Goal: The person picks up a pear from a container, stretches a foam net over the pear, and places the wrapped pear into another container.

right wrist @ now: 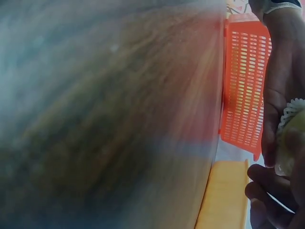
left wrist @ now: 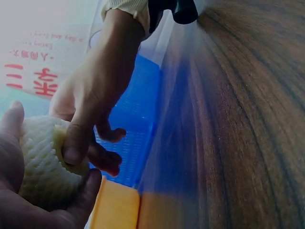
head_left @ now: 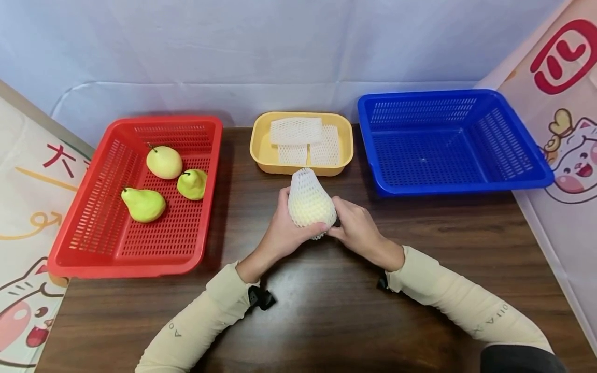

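Note:
A yellowish pear (left wrist: 59, 139) sits inside a white foam net (head_left: 308, 199), held over the table with its narrow end pointing away. My left hand (head_left: 288, 224) grips the netted pear from the left, thumb across its near side. From the right, my right hand (head_left: 361, 227) has thumb and index finger at the net's open edge by the wide end. The left wrist view shows that thumb pressing on the bare patch beside the edge, the other fingers loosely bent. Part of the pear is hidden by the fingers and net.
A red basket (head_left: 213, 171) on the left holds three pears, one of them a green pear (head_left: 143, 204). At the back middle, a yellow tray (head_left: 261, 155) contains several foam nets (head_left: 296, 130). A blue basket (head_left: 443, 150) stands back right. Cloth walls border the table (head_left: 336, 311).

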